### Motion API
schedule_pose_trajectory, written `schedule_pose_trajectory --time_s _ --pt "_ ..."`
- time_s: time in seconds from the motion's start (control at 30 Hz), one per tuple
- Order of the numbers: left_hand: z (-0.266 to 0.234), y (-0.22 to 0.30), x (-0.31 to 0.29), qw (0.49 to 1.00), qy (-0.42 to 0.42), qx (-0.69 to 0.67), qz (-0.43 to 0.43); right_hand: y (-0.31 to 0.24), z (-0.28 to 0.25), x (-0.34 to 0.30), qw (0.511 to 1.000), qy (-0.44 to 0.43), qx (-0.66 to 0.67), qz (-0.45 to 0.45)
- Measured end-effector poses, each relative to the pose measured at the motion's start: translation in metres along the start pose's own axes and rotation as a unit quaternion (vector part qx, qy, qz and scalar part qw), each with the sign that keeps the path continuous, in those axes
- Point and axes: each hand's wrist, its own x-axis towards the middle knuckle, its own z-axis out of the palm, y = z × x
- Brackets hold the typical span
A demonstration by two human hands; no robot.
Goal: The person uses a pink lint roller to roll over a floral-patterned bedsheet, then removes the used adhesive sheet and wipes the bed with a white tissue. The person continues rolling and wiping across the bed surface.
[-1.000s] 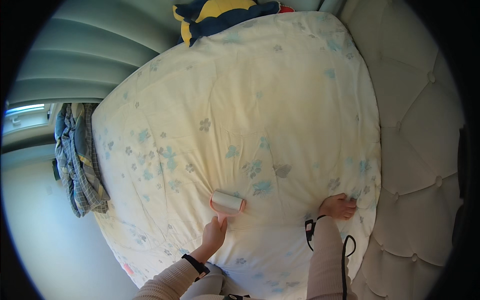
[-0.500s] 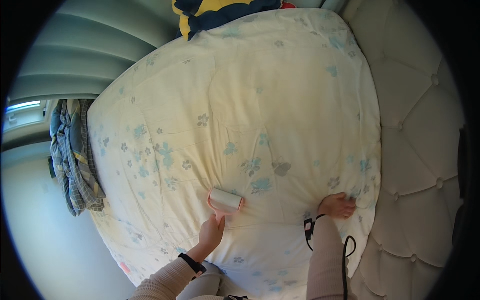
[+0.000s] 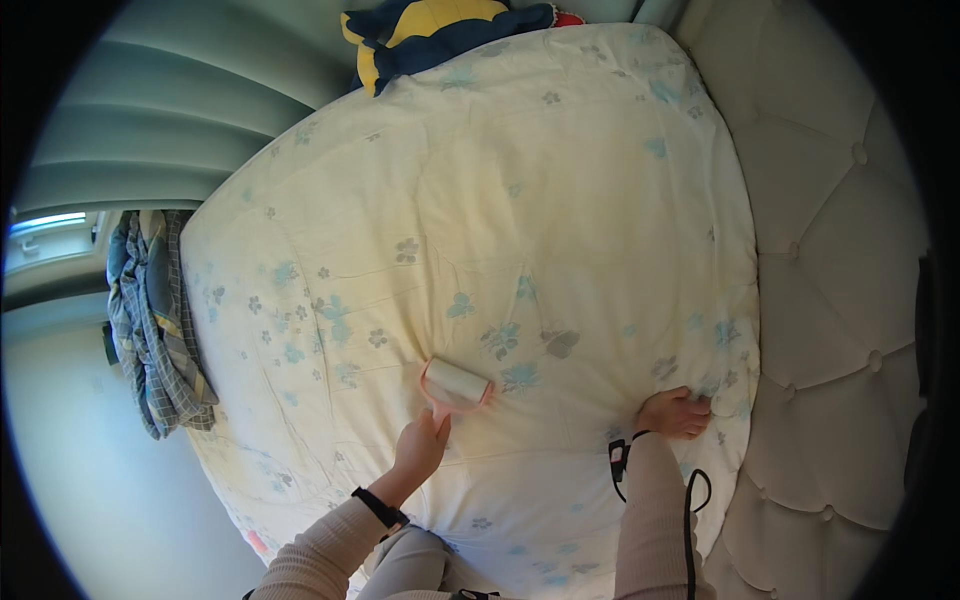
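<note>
My left hand [image 3: 420,446] is closed around the pink handle of a lint roller [image 3: 458,384]. Its white cylinder lies against the cream bedsheet [image 3: 600,260], which is printed with blue and grey flowers. Farther right, my right hand [image 3: 676,414] rests on the sheet near the bed's right edge, holding nothing, its fingers apart and pointing right. Wrinkles in the cloth run outward around the roller.
A padded, buttoned headboard [image 3: 830,290] borders the bed on the right. Beyond the far edge lies a navy and yellow cushion [image 3: 440,40]. A bunched checked cloth [image 3: 160,330] hangs at the left, below grey-green curtains [image 3: 170,110]. A cable [image 3: 692,520] runs along my right sleeve.
My left hand has pushed the lint roller slightly farther from me over the sheet, and the roller head has tilted a little. My right hand has stayed in place.
</note>
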Motion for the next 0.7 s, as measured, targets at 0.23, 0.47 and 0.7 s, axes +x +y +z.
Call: schedule_pose_trajectory --time_s 0.23,0.47,0.7 --pt "-0.002 0.065 0.138 0.979 0.116 -0.048 0.159 0.000 0.001 0.001 1.000 0.004 -0.018 0.003" --pt "0.010 0.004 0.015 0.999 0.030 0.003 0.025 0.001 0.000 -0.001 1.000 -0.003 -0.024 -0.006" --pt "-0.002 0.102 0.162 0.967 0.184 -0.060 0.164 0.003 0.005 -0.001 1.000 0.025 -0.002 -0.006"
